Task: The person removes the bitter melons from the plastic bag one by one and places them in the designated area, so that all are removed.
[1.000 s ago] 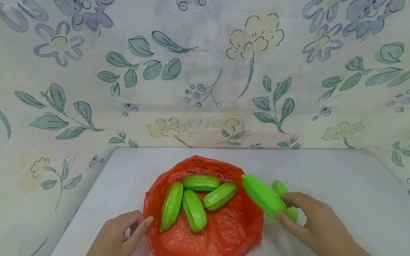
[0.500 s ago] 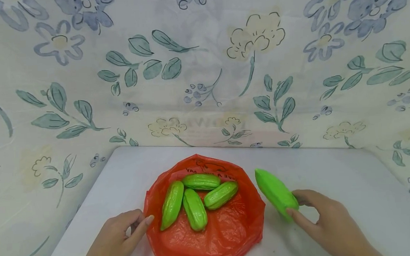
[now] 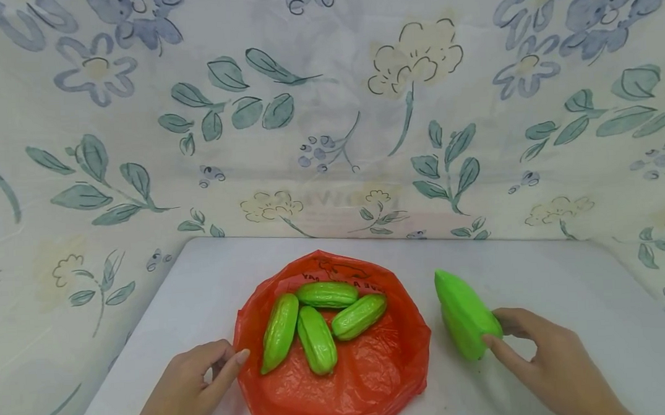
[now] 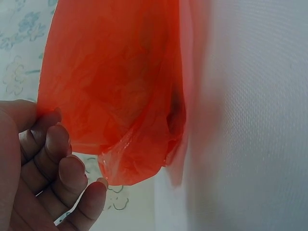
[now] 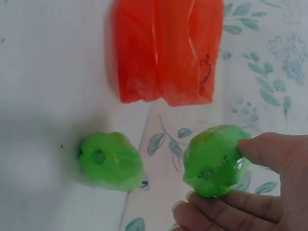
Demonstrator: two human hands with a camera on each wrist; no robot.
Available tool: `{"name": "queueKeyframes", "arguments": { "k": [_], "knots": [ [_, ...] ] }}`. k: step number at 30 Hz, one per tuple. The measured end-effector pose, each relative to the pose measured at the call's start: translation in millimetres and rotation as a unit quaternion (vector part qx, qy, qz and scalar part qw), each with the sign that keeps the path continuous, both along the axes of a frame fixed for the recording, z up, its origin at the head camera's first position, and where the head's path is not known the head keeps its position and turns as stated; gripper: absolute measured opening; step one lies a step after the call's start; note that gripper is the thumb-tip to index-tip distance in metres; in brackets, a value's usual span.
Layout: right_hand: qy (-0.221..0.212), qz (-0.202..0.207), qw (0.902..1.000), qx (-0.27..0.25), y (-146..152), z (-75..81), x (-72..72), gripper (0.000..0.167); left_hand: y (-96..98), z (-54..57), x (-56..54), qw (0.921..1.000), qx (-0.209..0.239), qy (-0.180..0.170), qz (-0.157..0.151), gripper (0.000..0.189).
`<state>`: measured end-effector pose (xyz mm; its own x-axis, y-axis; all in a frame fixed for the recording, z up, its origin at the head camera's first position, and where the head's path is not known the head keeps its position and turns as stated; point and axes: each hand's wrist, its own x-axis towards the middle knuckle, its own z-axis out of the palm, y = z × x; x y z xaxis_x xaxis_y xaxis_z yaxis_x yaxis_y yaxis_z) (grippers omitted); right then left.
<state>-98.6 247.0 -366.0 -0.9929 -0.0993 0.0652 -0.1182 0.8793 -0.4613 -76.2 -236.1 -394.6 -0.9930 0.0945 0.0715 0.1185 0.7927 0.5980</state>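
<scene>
My left hand [image 3: 192,384] pinches the left rim of a red plastic bag [image 3: 341,405], which stands with its mouth spread wide. Inside the bag lie several glossy green ridged cucumbers [image 3: 316,341]. To the right of the bag, my right hand [image 3: 551,359] holds another green cucumber [image 3: 463,298] by its near end, thumb on one side and fingers on the other. Below it, a second green cucumber [image 5: 111,162] rests on the table, mostly hidden by the held one in the head view. The right wrist view shows a gap between the two.
A white table [image 3: 581,295] carries everything. Floral-patterned cloth [image 3: 328,108] rises behind the table and along both sides. Printed lettering shows on the bag's far inner wall.
My right hand has carried its cucumber to the right, from overlapping the bag's right rim to a spot apart from it, over the one on the table. My left hand stays put.
</scene>
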Motion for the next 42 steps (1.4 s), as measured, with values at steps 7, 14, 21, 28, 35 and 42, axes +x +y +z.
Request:
{"name": "queueKeyframes", "arguments": {
  "k": [7,14,21,28,35,42],
  "knots": [
    [-0.020,-0.022,0.9994,0.014,12,-8.5,-4.5,0.062,-0.2,-1.0,0.1,1.0000,-0.002,0.002,-0.002,0.024],
    [-0.007,-0.038,0.9992,0.015,20,-15.0,-5.8,0.066,-1.3,-2.0,0.7,1.0000,-0.002,0.002,-0.005,0.024],
    [-0.021,-0.045,0.9987,0.013,26,-17.9,-8.5,0.072,-0.6,-0.7,0.8,0.9999,-0.005,-0.012,0.002,0.024],
    [-0.043,-0.054,0.9976,0.008,32,-20.6,-11.5,0.075,-0.5,-0.8,0.5,0.9998,-0.004,-0.017,0.001,0.024],
    [-0.079,-0.069,0.9944,0.009,36,-24.2,-16.8,0.082,-1.0,-1.9,0.9,1.0000,0.001,-0.008,-0.002,0.023],
    [-0.103,-0.083,0.9911,0.012,39,-28.3,-20.9,0.082,-0.6,-1.6,0.3,0.9999,0.004,-0.009,0.001,0.023]
  ]
}}
